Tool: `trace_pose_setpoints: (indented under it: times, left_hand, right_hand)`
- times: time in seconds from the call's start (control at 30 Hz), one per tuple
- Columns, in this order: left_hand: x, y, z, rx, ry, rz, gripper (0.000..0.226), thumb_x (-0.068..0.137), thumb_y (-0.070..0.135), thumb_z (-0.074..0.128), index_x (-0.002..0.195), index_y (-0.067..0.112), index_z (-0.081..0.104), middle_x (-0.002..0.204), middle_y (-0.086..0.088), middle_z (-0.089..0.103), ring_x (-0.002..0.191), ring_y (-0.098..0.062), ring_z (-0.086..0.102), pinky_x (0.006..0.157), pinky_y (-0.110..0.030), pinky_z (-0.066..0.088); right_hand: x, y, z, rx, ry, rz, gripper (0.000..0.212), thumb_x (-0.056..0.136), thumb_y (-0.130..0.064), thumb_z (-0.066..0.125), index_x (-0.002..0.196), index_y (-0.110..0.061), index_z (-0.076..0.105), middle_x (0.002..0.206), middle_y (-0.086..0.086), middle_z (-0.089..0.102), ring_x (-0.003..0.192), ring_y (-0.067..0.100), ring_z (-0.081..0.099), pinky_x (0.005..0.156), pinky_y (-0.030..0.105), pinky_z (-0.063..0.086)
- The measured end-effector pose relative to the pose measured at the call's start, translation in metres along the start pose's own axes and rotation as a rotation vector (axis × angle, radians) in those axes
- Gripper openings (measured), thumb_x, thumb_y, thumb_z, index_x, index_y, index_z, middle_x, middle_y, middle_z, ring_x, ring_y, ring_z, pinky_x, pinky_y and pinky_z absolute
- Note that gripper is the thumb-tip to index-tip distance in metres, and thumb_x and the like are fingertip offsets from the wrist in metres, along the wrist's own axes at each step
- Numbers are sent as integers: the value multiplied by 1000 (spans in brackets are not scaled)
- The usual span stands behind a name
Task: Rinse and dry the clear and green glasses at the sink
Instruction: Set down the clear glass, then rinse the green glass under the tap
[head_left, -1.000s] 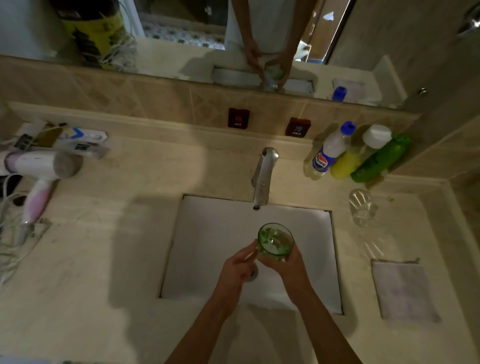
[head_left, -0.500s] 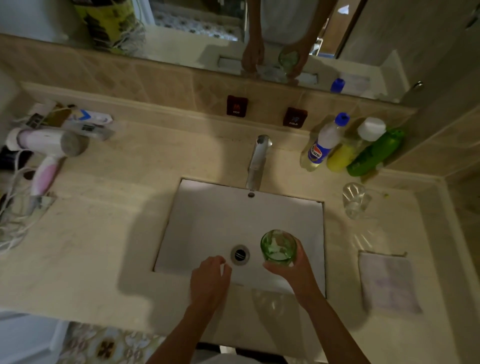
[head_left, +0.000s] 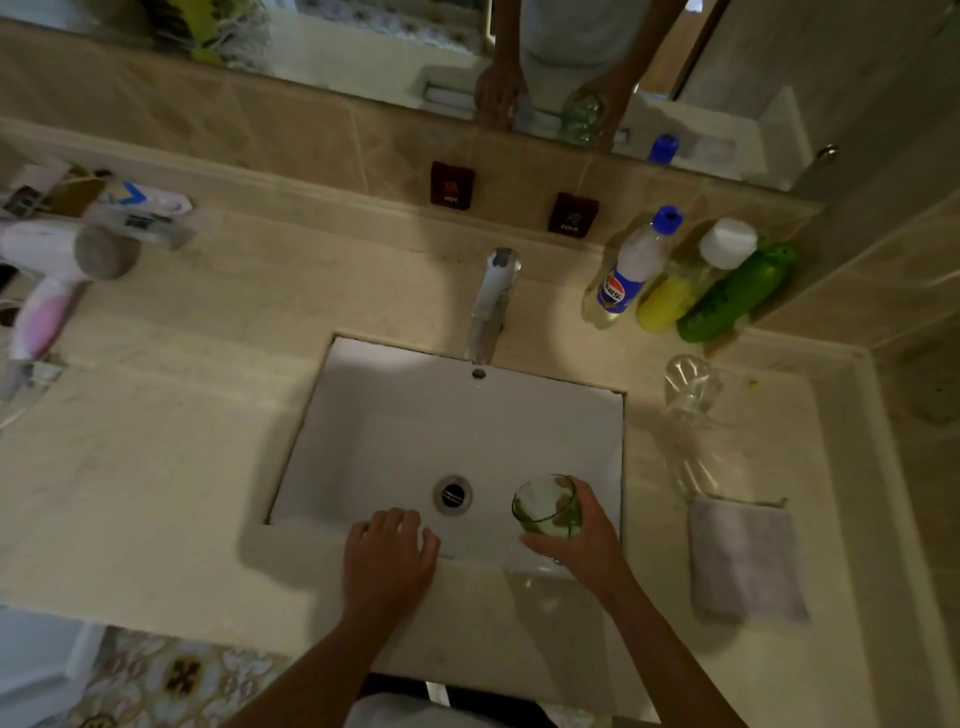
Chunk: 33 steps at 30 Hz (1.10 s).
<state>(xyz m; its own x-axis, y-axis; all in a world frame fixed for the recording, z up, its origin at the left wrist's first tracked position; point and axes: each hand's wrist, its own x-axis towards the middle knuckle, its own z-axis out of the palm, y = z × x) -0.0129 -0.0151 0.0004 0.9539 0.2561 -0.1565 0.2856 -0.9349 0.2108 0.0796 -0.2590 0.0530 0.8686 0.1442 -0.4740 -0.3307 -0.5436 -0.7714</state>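
1. Green glass (head_left: 546, 506) is in my right hand (head_left: 582, 538), fingers and thumb curled around its wall; it hangs over the sink basin (head_left: 395, 415), at 3 o'clock from the drain (head_left: 453, 494), with its mouth tilted toward the tap (head_left: 492, 301).
2. My left hand (head_left: 387, 558) holds nothing; it rests on the front edge of the basin, at 7 o'clock from the drain, fingers loosely bent and a little apart.
3. I see no water from the tap, so I judge the rinse is ending. To do this step well, I should tip the glass more over the basin and let the drops fall there, not on the counter.
4. The folded cloth (head_left: 743, 558) lies at 3 o'clock from my right hand, well apart. I would keep a firm grip on the wet glass and bring it to the cloth.
5. The clear glass (head_left: 688, 389) stands at 1 o'clock from the green one, near the bottles (head_left: 691, 280).
6. Half a second ago the glass was more upright; now it leans. One second ago both hands were at the glass, nearer the tap; now only the right one holds it.
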Motion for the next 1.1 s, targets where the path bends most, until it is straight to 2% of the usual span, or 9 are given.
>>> trace_pose_setpoints:
  times: [0.07,0.17,0.23,0.33,0.47,0.73,0.87,0.97,1.1]
  left_hand:
    - [0,0,0,-4,0,-6,27,84,39,46,78,22,66,76,1,66,73,-23,63,71,-37,46]
    - [0,1,1,-4,-2,-8,28,84,40,45,79,22,67,77,2,67,74,-21,63,71,-37,47]
    - [1,1,2,1,11,1,27,84,40,47,80,23,68,78,3,68,75,-21,64,71,-36,47]
    - [1,0,3,1,16,0,27,85,40,48,80,24,69,80,4,68,76,-19,64,70,-36,47]
    - [1,1,3,7,13,-7,27,85,39,48,80,23,69,79,3,68,76,-20,63,71,-36,47]
    - [1,2,1,1,35,-1,26,86,39,48,78,23,66,77,3,67,74,-20,62,69,-36,46]
    - [1,2,1,4,30,-8,27,87,39,48,78,23,67,76,3,67,73,-20,62,69,-36,46]
    - [2,0,4,8,15,-18,27,88,41,47,81,24,67,78,4,67,75,-18,62,71,-36,48]
    - [1,1,2,10,1,-21,30,89,43,44,80,25,66,78,5,66,74,-16,61,71,-35,47]
  right_hand:
    - [4,2,-1,-41,0,15,91,45,-50,92,124,-39,49,121,-1,59,109,16,59,84,39,59]
    - [9,0,-3,-116,-26,33,90,51,-41,93,129,-35,48,120,2,55,105,14,58,75,14,48]
    - [12,-1,-4,-155,-37,47,93,51,-41,93,131,-34,46,120,3,54,100,11,58,66,9,46]
    - [13,-1,-5,-219,-46,55,98,49,-50,91,133,-35,44,119,4,53,97,14,60,67,13,50]
    - [16,-4,-4,-297,-68,86,100,50,-56,88,135,-31,42,117,4,49,102,20,58,83,33,56]
    - [26,-16,3,-337,-135,139,92,53,-45,92,129,-19,48,109,-4,59,96,15,60,75,27,53]
    - [35,-41,7,-358,-146,89,99,54,-51,89,137,-22,44,113,-3,59,101,15,60,83,32,56]
    - [39,-58,10,-368,-108,39,96,55,-58,84,136,-27,42,115,-3,59,101,16,59,79,31,53]
    - [39,-50,14,-326,-235,258,95,53,-58,87,129,-18,48,122,1,62,101,15,61,84,32,56]
